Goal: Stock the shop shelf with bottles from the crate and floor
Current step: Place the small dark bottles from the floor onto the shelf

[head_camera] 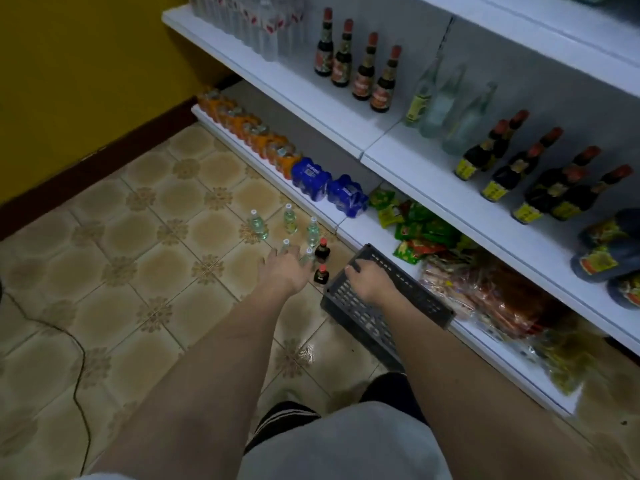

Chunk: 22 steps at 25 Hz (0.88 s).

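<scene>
My L hand [284,268] reaches down over clear bottles [290,220] standing on floor tiles [145,244], fingers on one but grip unclear, can't tell. R hand [367,282] curled round rim of dark crate [388,303] beside bottom shelf [349,230]. 2 dark bottles [322,252] btw hands.

Clear bottles [290,220] with white caps: five upright on the tiled floor, three just beyond the left hand [284,270], two at its fingertips and partly hidden by them. Two small dark bottles [322,251] with red caps stand upright between the left hand and the crate [384,299], just beside the crate's near corner. Crate is dark, slatted plastic, tilted, resting against the lower shelf edge; right hand [369,280] grips its rim. Shelf [346,109] is white, tiered, above and right of both hands, already carrying dark red-capped bottles and clear bottles.
</scene>
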Motion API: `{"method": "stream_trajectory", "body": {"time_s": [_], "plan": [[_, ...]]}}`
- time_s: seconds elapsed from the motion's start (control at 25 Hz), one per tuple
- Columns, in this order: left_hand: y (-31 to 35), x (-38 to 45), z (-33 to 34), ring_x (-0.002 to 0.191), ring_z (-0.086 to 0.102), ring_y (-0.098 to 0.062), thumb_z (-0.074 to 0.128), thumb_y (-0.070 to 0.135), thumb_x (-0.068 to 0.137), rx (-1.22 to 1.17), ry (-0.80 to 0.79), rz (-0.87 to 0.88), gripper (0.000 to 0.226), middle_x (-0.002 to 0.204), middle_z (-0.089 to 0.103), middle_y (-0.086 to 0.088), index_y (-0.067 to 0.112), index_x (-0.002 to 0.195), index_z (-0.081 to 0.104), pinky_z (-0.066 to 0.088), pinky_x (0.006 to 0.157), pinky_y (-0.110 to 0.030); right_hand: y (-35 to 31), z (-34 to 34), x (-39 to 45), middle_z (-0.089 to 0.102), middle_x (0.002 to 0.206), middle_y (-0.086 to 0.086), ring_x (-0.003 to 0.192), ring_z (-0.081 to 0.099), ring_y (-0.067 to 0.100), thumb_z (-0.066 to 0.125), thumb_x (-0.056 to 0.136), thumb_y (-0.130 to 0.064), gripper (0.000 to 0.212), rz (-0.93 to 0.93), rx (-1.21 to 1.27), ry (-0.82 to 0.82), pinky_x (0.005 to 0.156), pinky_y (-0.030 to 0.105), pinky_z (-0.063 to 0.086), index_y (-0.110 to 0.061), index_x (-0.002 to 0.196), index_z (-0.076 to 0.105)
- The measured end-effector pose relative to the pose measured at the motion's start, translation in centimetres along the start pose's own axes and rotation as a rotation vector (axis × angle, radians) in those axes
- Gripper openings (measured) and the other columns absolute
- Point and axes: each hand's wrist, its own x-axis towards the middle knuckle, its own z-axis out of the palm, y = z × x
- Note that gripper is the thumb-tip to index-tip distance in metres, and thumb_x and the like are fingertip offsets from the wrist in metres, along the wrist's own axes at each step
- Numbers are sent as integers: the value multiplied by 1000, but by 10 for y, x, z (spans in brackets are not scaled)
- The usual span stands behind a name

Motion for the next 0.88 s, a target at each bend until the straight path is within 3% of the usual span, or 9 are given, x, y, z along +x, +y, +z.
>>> {"method": "stream_trajectory", "body": {"time_s": [0.16,0.32,0.52,0.68,0.76,0.8,0.88], "plan": [[-13,24,2,141,30,-29,28,51,98,36,-14,9,58,148,44,-10,23,149,31,23,114,-51,-10,21,21,53,133,20,124,51,36,38,100,-38,51,41,7,-71,101,40,41,0,129,53],[-8,79,9,136,37,-30,36,46,98,74,-98,4,58,145,46,-12,23,150,27,32,109,-49,7,33,71,62,109,14,103,60,30,40,98,-29,34,85,103,-93,89,38,50,-3,109,58],[7,158,22,126,48,-31,43,37,95,92,-243,-32,53,139,52,-9,22,145,35,42,95,-42,20,34,143,60,103,18,92,53,22,47,95,-22,16,220,206,-123,73,27,41,-6,94,53],[17,223,27,126,51,-28,46,35,94,65,-305,-15,51,139,53,-6,26,144,38,45,99,-42,21,42,189,48,83,4,80,46,19,52,95,-17,11,326,310,-134,65,26,33,-6,93,51],[13,258,33,125,52,-27,48,33,93,29,-329,-16,51,139,54,-4,26,143,40,46,100,-41,22,64,216,39,70,1,63,41,16,54,94,-16,23,407,390,-185,57,28,32,-15,75,41],[10,278,38,124,53,-27,49,31,93,7,-342,-17,51,138,54,-4,25,143,41,46,100,-40,22,78,234,38,69,2,60,41,15,55,93,-18,28,436,433,-208,57,28,33,-18,72,37],[1,330,57,122,54,-28,52,25,92,-7,-345,-7,51,138,54,-6,22,143,42,47,99,-36,26,119,280,46,85,5,75,53,21,58,90,-25,18,531,591,-218,63,31,39,-19,83,42]]}}
